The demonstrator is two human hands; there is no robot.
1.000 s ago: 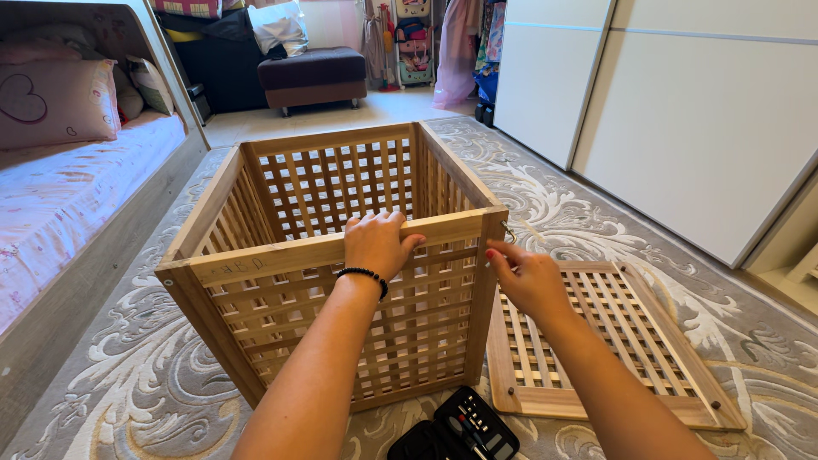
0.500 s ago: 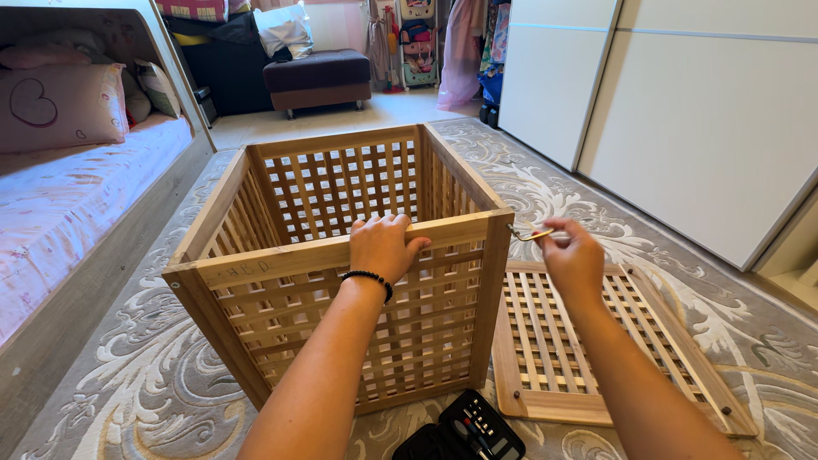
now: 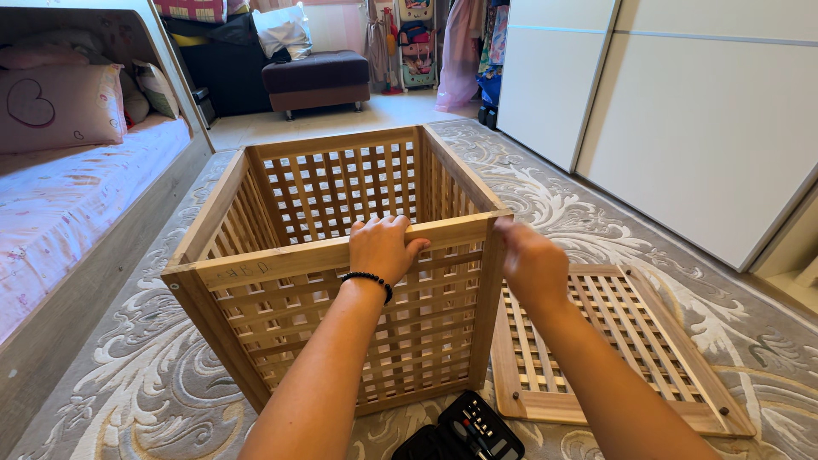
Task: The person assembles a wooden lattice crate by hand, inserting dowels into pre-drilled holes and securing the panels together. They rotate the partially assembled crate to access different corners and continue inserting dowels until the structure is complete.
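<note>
An open-topped wooden lattice box stands on the patterned carpet in front of me. My left hand, with a black bead bracelet on the wrist, grips the top rail of the near side, fingers curled over its edge. My right hand is at the box's near right corner, fingers closed against the corner post; whether it holds a small tool or part is hidden. A flat wooden lattice panel lies on the carpet to the right of the box.
A black tool case lies open on the carpet by my arms. A bed with pink bedding runs along the left. White wardrobe doors stand at the right, a dark ottoman at the back.
My right hand swung out to the right of the box, then came back to the near right corner. My left hand stayed on the top rail. The camera moved slightly closer.
</note>
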